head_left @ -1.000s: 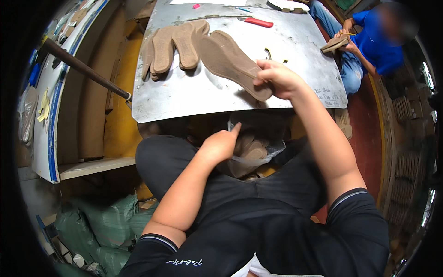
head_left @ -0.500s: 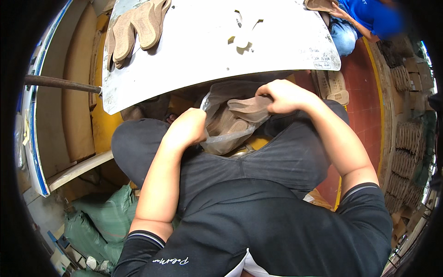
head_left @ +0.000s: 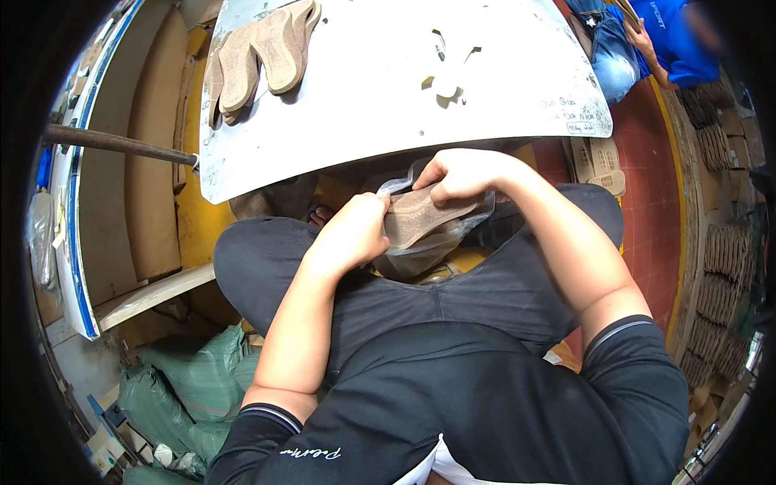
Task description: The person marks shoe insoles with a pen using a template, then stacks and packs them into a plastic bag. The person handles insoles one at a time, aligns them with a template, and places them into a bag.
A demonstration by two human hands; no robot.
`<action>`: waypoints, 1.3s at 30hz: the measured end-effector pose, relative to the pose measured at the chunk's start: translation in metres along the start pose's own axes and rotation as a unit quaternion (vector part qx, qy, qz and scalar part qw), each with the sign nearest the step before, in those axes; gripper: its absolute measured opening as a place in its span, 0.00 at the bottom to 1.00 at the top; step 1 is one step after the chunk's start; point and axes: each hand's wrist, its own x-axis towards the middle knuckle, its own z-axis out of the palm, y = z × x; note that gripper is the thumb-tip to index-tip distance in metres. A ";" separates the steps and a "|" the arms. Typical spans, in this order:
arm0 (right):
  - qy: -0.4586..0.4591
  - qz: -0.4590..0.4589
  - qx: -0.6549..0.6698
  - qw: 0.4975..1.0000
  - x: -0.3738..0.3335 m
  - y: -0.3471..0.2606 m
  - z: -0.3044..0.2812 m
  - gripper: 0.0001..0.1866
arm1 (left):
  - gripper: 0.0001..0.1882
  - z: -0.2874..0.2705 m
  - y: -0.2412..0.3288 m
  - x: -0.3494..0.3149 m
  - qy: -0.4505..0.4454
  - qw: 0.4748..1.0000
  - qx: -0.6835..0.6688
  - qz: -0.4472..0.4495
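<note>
Between my knees sits a clear plastic bag (head_left: 414, 264). A brown, cork-like shoe footbed (head_left: 427, 217) lies tilted across its mouth and hides most of what is inside. My right hand (head_left: 475, 175) is closed on the footbed's far right part, thumb and fingers pinching it from above. My left hand (head_left: 349, 233) is closed on the bag's left rim, its fingertips against the footbed's left end. Whether the left fingers also grip the footbed is hidden.
A white table (head_left: 364, 97) stands in front, bearing a pile of footbeds (head_left: 277, 55) at its left. A metal bar (head_left: 121, 144) meets its left edge. Light soles (head_left: 604, 166) lie on the right. A co-worker in blue (head_left: 675, 40) sits far right. Green sacks (head_left: 202, 376) are lower left.
My right hand has moved left with the footbed, bringing it across the bag's mouth to my left hand. The footbeds seen inside the bag before are now covered. The whole view has shifted slightly.
</note>
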 end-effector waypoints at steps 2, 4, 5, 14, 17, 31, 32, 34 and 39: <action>-0.032 0.009 0.018 0.999 0.028 0.023 0.019 0.31 | 0.37 0.004 -0.002 -0.002 0.027 0.999 -0.013 0.038; -0.060 0.008 -0.008 0.998 0.055 0.036 0.041 0.31 | 0.37 0.000 0.003 -0.002 -0.013 0.996 -0.069 0.055; -0.061 0.003 -0.022 0.998 0.071 0.047 0.054 0.30 | 0.37 -0.003 0.008 -0.003 -0.028 0.992 -0.105 0.058; 0.037 0.033 -0.249 0.967 0.107 0.068 0.098 0.42 | 0.38 -0.001 0.003 -0.002 -0.012 0.988 -0.131 0.081; -0.075 0.057 -0.220 0.971 0.116 0.063 0.097 0.55 | 0.41 0.003 0.002 -0.005 -0.027 0.989 -0.120 0.083; -0.039 0.157 -0.294 0.942 0.080 0.036 0.074 0.39 | 0.16 0.006 0.001 -0.013 -0.031 0.999 -0.019 0.037; -0.018 0.150 -0.277 0.949 0.062 -0.001 0.059 0.36 | 0.14 0.005 0.001 -0.017 -0.029 0.999 -0.015 0.022; 0.047 0.107 -0.259 0.959 0.020 -0.088 0.027 0.31 | 0.14 0.009 -0.002 -0.024 -0.006 1.000 -0.030 0.003; 0.448 -0.125 -0.116 0.877 0.051 -0.176 -0.054 0.32 | 0.10 0.005 0.007 -0.012 -0.046 0.998 0.019 0.046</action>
